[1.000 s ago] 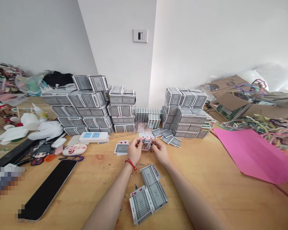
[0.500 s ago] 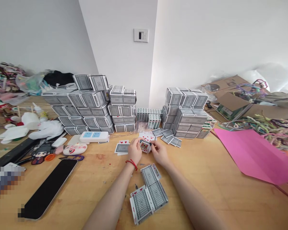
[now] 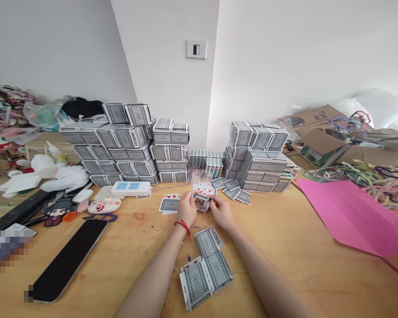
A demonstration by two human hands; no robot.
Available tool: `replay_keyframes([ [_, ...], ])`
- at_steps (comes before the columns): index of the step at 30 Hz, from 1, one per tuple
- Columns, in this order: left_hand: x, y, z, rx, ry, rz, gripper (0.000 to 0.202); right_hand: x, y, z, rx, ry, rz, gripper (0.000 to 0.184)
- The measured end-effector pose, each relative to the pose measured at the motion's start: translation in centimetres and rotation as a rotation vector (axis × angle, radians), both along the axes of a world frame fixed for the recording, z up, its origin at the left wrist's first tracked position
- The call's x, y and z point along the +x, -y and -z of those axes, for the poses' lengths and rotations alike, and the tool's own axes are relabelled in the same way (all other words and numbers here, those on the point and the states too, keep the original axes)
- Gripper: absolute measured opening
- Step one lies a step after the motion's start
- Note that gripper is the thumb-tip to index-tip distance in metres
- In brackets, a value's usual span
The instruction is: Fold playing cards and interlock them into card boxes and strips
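Between my two hands, near the middle of the table, is a face playing card [image 3: 202,203]. My left hand [image 3: 187,208], with a red cord on its wrist, is closed on its left side. My right hand [image 3: 220,211] pinches the right edge. Whether more cards lie behind it I cannot tell. Face-up red cards [image 3: 204,187] lie just beyond the hands. A few cards with a six of hearts [image 3: 169,205] rest left of my left hand. Several loose face-down cards [image 3: 232,189] are at the right. Between my forearms lie joined folded-card blocks [image 3: 206,274].
Stacked card blocks stand at the back left [image 3: 126,145] and back right [image 3: 263,163], with small green-white boxes [image 3: 214,168] between. A power strip [image 3: 130,188], a phone [image 3: 71,260] and a plush-like pouch [image 3: 104,205] lie left. Pink paper [image 3: 354,216], yarn [image 3: 368,179] and cardboard boxes [image 3: 321,143] are right.
Almost nothing differs. The view has shifted very slightly; both hands stay at the same card in nearly the same pose.
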State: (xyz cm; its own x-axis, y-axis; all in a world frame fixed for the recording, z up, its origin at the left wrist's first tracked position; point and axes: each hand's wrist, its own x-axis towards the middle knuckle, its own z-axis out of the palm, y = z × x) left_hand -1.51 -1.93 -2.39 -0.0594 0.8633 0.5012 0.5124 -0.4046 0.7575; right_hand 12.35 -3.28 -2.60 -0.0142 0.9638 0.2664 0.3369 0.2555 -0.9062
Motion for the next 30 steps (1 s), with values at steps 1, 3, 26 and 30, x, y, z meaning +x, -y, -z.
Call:
replay_keyframes([
  [1, 0.0, 0.0, 0.0, 0.001, -0.001, 0.005, 0.031, 0.0, 0.0, 0.0, -0.003, -0.014, -0.004, 0.026],
  [3, 0.1, 0.2, -0.1, 0.012, -0.014, 0.034, 0.034, -0.1, 0.1, 0.0, -0.001, -0.030, -0.008, 0.025],
  [26, 0.0, -0.8, 0.2, -0.384, 0.542, 0.351, 0.026, 0.3, -0.6, 0.6, -0.012, -0.175, 0.019, 0.023],
  [30, 0.0, -0.8, 0.1, -0.361, 0.454, 0.346, 0.020, 0.1, -0.3, 0.4, -0.028, -0.171, -0.031, 0.023],
])
